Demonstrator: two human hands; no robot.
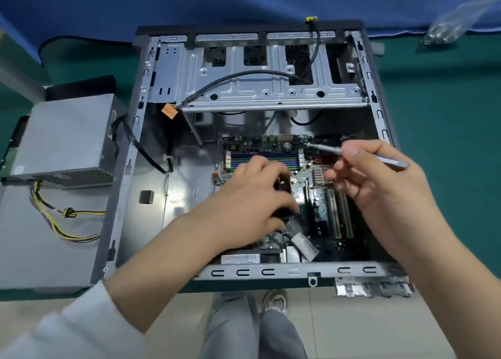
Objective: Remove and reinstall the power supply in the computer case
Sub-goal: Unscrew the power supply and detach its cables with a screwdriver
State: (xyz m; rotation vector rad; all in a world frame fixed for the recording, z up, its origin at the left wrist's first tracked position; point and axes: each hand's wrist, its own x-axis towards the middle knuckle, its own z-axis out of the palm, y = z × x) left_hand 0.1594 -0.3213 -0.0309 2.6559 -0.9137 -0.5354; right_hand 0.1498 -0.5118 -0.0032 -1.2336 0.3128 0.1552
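The open computer case [168,68] lies flat on the green table, its motherboard [320,196] exposed. The grey power supply [65,136] sits outside the case on the left, and its yellow and black cables [62,223] trail over a grey panel. My left hand [252,196] reaches into the case and grips a dark part over the motherboard; the part is mostly hidden under my fingers. My right hand [379,179] pinches a slim silver screwdriver [390,161], whose tip points to the upper part of the board.
A grey side panel [32,255] lies under the cables at the left. A clear bag [450,25] with small parts rests at the back right on blue cloth. An orange connector [169,111] hangs from a black cable inside the case. A metal bracket [371,288] lies by the near edge.
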